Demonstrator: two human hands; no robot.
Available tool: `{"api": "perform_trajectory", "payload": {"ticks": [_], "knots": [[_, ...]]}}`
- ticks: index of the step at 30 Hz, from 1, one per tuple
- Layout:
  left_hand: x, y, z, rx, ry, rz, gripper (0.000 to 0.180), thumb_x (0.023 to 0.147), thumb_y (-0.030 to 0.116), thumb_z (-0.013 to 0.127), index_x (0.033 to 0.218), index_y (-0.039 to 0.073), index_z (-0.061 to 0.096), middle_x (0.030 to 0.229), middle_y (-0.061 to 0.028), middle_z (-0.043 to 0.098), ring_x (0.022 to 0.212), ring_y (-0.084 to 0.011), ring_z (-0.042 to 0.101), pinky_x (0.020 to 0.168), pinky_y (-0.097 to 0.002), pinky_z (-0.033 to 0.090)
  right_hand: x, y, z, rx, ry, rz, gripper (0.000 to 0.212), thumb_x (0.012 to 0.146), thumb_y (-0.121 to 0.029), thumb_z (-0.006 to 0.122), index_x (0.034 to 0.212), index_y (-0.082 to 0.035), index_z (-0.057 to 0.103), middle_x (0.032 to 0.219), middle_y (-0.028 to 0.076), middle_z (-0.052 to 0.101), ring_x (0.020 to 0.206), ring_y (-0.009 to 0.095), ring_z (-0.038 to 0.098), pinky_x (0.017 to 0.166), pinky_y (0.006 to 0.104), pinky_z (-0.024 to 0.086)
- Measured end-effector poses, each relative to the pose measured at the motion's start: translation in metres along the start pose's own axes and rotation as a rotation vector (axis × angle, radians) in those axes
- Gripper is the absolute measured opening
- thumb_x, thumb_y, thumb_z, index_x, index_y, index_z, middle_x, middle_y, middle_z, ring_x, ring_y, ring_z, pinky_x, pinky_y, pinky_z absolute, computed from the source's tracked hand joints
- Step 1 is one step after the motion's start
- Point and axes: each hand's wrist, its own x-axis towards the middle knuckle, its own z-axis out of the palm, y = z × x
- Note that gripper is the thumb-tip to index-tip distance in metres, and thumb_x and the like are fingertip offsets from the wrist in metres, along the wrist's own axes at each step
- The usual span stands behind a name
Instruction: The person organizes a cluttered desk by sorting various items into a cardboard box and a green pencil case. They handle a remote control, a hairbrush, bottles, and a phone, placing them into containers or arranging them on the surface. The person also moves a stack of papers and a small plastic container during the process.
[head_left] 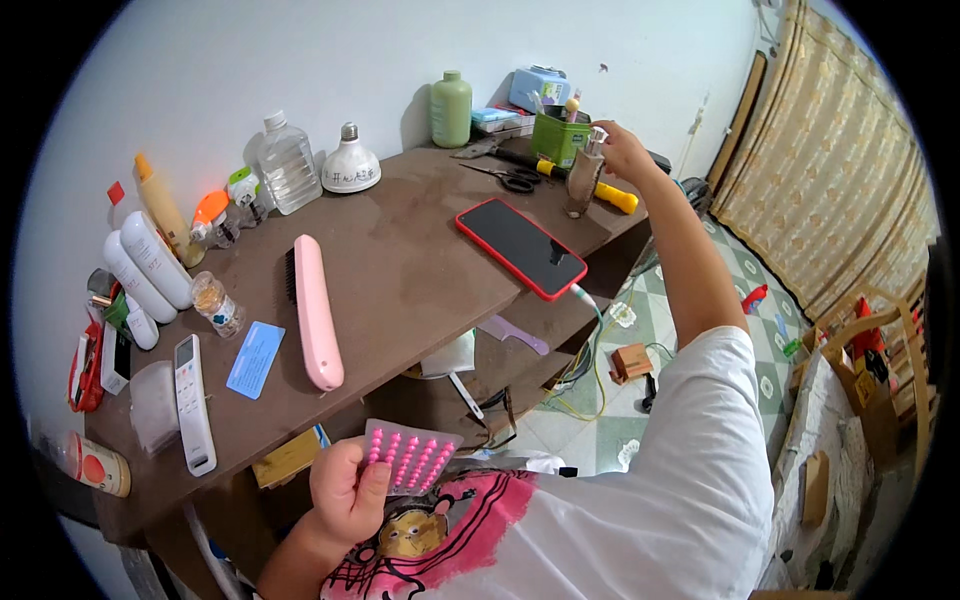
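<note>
Low at the front, my left hand (350, 490) is closed on a clear blister pack (408, 458) with rows of small pink round pieces, pinched at its left edge by the thumb. My right arm stretches to the far right of the desk. There my right hand (626, 154) is beside a green box (560, 138) with sticks standing in it. A slim glass bottle (584, 182) with a clear cap stands in front and partly covers the fingers. Whether they touch the cap or the box I cannot tell. A yellow-handled tool (615, 197) lies below that hand.
On the brown desk (400, 230) lie a red-edged phone (520, 248) with a cable, scissors (505, 178), a pink brush (316, 312), a blue card (256, 358) and a white remote (193, 405). Several bottles and a bulb (351, 165) line the wall. Cables (600, 370) trail on the floor.
</note>
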Motion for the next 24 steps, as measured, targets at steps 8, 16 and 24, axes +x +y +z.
{"api": "perform_trajectory", "payload": {"ticks": [8,16,24], "knots": [[0.013,-0.006,0.035,0.126,0.044,0.027,0.012,0.082,0.011,0.061,0.086,0.0,0.059,0.071,-0.0135,0.058,0.058,-0.0309,0.056,0.054,-0.0351,0.044,0.059,0.011,0.009,-0.435,0.048,-0.122,0.038,0.077,-0.004,0.059,0.113,-0.012,0.052,0.111,0.017,0.061,0.101,0.032,0.06,0.082,0.0393,0.048],[0.024,-0.007,0.052,0.116,-0.035,0.02,0.009,0.08,0.008,0.061,0.084,0.0,0.057,0.063,-0.0117,0.053,0.053,-0.0298,0.052,0.049,-0.0357,0.04,0.106,0.076,0.021,-0.176,-0.134,-0.238,0.048,0.074,-0.034,0.075,0.103,0.001,0.06,0.087,0.009,0.064,0.08,0.02,0.058,0.074,0.0335,0.046],[0.012,-0.008,0.042,0.116,-0.022,0.018,0.009,0.08,0.006,0.062,0.083,0.001,0.056,0.064,-0.0122,0.055,0.054,-0.0298,0.053,0.05,-0.0353,0.041,0.07,0.011,-0.019,-0.332,0.103,-0.182,0.042,0.081,-0.048,0.063,0.094,-0.008,0.065,0.07,0.009,0.065,0.067,0.022,0.062,0.064,0.0366,0.047]]}}
